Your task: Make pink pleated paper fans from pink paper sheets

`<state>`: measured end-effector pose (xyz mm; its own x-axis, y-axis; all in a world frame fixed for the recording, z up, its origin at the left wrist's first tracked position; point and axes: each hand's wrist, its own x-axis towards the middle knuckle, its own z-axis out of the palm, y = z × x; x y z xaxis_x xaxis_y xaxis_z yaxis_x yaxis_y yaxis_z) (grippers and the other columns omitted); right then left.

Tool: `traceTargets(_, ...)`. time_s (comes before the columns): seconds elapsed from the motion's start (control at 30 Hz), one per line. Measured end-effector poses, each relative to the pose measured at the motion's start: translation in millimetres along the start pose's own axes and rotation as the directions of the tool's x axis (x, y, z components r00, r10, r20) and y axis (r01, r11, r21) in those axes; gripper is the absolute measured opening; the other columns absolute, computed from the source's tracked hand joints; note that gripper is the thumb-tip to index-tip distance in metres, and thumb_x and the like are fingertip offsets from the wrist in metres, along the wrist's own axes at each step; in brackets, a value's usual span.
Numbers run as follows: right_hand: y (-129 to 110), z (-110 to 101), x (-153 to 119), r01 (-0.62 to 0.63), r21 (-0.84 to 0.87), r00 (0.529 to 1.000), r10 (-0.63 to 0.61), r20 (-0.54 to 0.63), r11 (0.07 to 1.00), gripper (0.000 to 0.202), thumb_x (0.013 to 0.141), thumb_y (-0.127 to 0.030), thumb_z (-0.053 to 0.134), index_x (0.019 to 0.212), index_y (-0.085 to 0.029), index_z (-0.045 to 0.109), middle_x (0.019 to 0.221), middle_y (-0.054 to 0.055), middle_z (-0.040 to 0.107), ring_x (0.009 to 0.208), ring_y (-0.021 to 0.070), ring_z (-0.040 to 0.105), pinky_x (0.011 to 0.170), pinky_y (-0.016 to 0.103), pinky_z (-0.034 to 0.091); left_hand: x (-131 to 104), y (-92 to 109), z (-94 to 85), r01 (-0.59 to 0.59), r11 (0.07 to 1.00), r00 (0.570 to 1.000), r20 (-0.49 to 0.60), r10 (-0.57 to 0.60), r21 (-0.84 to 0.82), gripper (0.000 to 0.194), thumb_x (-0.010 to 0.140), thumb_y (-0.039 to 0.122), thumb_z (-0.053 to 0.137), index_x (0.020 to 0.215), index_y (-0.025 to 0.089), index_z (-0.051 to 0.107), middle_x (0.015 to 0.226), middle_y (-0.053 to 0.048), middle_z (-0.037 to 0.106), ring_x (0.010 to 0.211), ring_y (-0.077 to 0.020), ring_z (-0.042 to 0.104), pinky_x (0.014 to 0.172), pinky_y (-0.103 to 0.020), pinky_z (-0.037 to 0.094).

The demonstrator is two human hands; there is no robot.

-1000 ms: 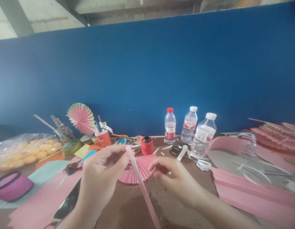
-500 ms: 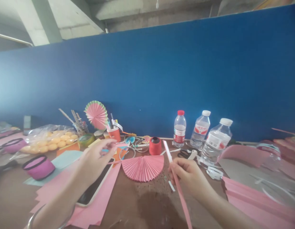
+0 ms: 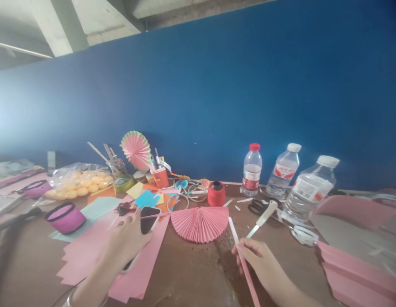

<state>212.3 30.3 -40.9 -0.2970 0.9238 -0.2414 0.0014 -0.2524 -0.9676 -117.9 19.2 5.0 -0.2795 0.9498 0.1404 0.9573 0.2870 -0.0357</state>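
My right hand [image 3: 254, 256] pinches a long pink strip [image 3: 250, 283] between thumb and fingers. The strip's upper end is white and points away from me, close to the right tip of the pink pleated paper fan [image 3: 200, 226]. The fan lies spread in a half circle, with a thin pink strip stretching left from its other corner. My left hand [image 3: 130, 234] lies with fingers apart over a phone [image 3: 149, 218] and pink paper sheets [image 3: 149, 266], hiding part of both. Nothing shows in its grip.
Behind the fan stands a red thread spool [image 3: 216, 194]. To the right are a white-handled knife [image 3: 263, 217], black-handled scissors [image 3: 256, 206] and water bottles [image 3: 251, 172]. At left sit a magenta band [image 3: 66, 218] and a bag of yellow balls [image 3: 82, 183]. A blue partition [image 3: 198, 94] closes the back.
My left hand has come down onto the phone and paper. My right hand has lowered with the strip, away from the spool. The view has shifted, so the objects sit differently in it.
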Motion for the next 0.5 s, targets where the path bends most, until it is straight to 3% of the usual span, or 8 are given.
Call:
traceTargets(0.13, 0.2, 0.9, -1.2, 0.016, -0.032, 1.0, -0.017, -0.013, 0.999, 0.024, 0.075, -0.038, 0.054, 0.065, -0.016, 0.058, 0.052, -0.004, 0.052, 0.045, 0.0112, 0.05, 0.047, 0.023, 0.037, 3.7, -7.6, 4.2, 0.019, 0.999, 1.0, -0.011, -0.019, -0.039, 0.055, 0.073, 0.034, 0.046, 0.126, 0.02, 0.04, 0.099, -0.015, 0.062, 0.091, -0.0381, 0.059, 0.072, -0.043, 0.041)
traceTargets(0.23, 1.9, 0.9, -1.5, 0.029, -0.058, 1.0, -0.029, -0.011, 0.998, 0.023, 0.076, -0.035, 0.052, 0.065, -0.016, 0.058, 0.051, -0.004, 0.051, 0.045, 0.0112, 0.049, 0.047, 0.023, 0.036, 10.6, -25.6, 1.9, 0.011, 0.972, 0.999, 0.034, -0.003, -0.233, 0.068, 0.076, 0.043, 0.047, 0.136, 0.018, 0.029, 0.105, -0.013, 0.063, 0.098, -0.035, 0.058, 0.079, -0.04, 0.042)
traceTargets(0.37, 2.4, 0.9, -2.6, 0.036, -0.063, 0.999, -0.036, -0.001, 0.997, 0.023, 0.078, -0.034, 0.051, 0.065, -0.016, 0.057, 0.051, -0.004, 0.05, 0.045, 0.0112, 0.05, 0.048, 0.023, 0.036, 18.2, -41.1, -4.1, 0.044, 0.808, 0.996, 0.093, 0.014, -0.588, 0.061, 0.082, 0.047, 0.039, 0.134, 0.017, 0.033, 0.084, -0.005, 0.067, 0.078, -0.0244, 0.064, 0.07, -0.031, 0.047)
traceTargets(0.5, 1.6, 1.6, -3.4, 0.032, -0.058, 0.999, -0.033, -0.011, 0.998, 0.022, 0.078, -0.033, 0.051, 0.065, -0.016, 0.057, 0.051, -0.004, 0.05, 0.045, 0.0108, 0.049, 0.047, 0.022, 0.035, 22.1, -43.1, 3.3, -0.024, 0.673, 0.998, -0.054, -0.024, -0.739, 0.054, 0.07, 0.041, 0.054, 0.118, 0.016, 0.052, 0.084, -0.004, 0.068, 0.073, -0.0211, 0.064, 0.061, -0.025, 0.048)
